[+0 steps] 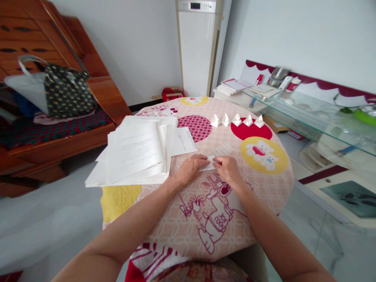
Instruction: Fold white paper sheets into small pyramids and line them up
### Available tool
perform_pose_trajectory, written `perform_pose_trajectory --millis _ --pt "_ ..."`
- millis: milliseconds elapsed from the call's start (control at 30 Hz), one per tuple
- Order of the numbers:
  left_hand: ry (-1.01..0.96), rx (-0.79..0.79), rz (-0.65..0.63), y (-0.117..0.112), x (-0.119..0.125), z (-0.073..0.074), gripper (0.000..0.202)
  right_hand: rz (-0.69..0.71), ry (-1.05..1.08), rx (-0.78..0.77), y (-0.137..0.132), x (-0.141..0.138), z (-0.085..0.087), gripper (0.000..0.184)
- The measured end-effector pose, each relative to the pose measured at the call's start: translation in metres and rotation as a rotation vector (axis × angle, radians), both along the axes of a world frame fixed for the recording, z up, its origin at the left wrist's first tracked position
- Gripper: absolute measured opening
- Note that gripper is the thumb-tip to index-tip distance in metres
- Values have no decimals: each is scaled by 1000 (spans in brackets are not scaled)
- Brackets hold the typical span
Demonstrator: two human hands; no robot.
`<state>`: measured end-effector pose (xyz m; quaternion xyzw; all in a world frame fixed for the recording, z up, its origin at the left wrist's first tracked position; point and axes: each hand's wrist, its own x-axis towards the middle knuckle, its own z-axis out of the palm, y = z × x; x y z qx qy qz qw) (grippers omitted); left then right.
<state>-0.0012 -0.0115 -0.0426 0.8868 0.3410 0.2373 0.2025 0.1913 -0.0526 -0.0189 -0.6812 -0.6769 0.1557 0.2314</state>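
Both my hands rest on a round table covered by a pink cartoon-print cloth [223, 219]. Between them lies a small folded strip of white paper [207, 164]. My left hand [190, 169] presses down on its left end with curled fingers. The fingertips of my right hand [228, 169] pinch the paper's right part. A thick stack of white paper sheets [136, 152] lies to the left of my hands. Several small folded white paper shapes [237, 120] stand in a row at the table's far side.
A glass shelf [308, 113] with bottles and papers runs along the right. A wooden bench [58, 129] with a patterned bag [63, 92] stands at the left. A tall white air conditioner [197, 47] stands at the back wall.
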Motion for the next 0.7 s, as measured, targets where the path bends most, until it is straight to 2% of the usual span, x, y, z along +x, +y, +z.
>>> perform_pose_trajectory --millis 200,400,700 --pt "62 -12 21 -4 1 9 34 -23 -18 -8 0 3 1 27" --pt "66 -33 44 -6 3 16 39 -40 119 -60 2 5 2 29" --pt "90 -11 41 -7 4 11 37 -56 -18 -80 -5 -7 15 42"
